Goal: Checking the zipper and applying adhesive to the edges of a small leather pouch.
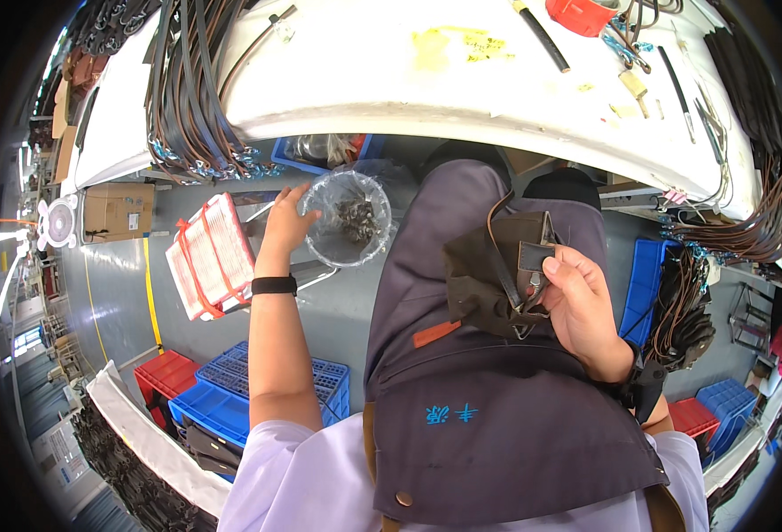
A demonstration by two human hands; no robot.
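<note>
pale lavender shirt (293, 483), short sleeves (274, 436), dark purple-grey apron (524, 452), blue lettering (467, 413), brass-coloured snap (403, 499), black left wristband (274, 285)

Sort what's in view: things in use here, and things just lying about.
Apparently in use:
dark fabric bag, gripped by the right hand on the lap
clear-lined bin, beside the left hand

Apparently just lying about:
black rod on the white table
red container
cardboard box
white fan
</note>
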